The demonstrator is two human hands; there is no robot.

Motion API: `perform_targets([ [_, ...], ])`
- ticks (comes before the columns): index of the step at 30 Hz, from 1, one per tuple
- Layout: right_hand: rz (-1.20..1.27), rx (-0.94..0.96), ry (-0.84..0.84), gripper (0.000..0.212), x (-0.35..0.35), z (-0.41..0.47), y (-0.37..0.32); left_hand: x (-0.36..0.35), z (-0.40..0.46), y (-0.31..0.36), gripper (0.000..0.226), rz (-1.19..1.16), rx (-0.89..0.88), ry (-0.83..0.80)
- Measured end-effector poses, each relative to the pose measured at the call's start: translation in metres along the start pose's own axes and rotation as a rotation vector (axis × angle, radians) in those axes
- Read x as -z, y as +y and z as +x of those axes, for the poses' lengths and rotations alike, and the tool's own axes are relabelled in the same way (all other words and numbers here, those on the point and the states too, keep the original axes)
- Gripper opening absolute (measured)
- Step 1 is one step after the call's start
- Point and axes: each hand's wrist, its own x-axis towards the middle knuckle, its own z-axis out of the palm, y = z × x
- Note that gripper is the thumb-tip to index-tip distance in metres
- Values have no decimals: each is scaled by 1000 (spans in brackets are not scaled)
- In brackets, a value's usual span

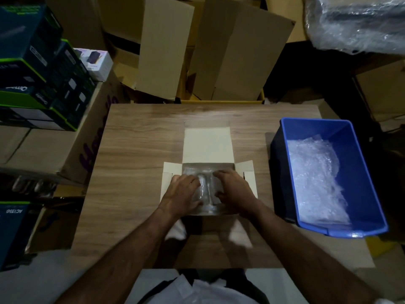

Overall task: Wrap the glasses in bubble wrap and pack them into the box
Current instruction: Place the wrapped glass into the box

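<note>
A small open cardboard box [207, 145] lies in the middle of the wooden table [135, 145], its lid flap folded away from me. Inside lies a glass wrapped in bubble wrap [205, 187]. Both hands reach into the box. My left hand [183, 191] rests on the left side of the wrapped glass, fingers spread and lightly bent. Over its right side lies my right hand [233, 190], thumb against the wrap. The lower part of the bundle is hidden by my hands.
A blue plastic bin [363, 167] holding loose bubble wrap [315, 181] stands at the table's right edge. Stacked product boxes [39, 69] fill the left. Tall cardboard sheets [208, 51] lean behind the table. A plastic-wrapped bundle [359, 20] sits top right.
</note>
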Motion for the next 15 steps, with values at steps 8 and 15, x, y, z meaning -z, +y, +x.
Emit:
perform_targets([
  [8, -62, 8, -72, 67, 0, 4, 3, 2, -1, 13, 56, 43, 38, -9],
  [15, -182, 154, 23, 74, -8, -10, 4, 0, -8, 13, 66, 48, -31, -21],
])
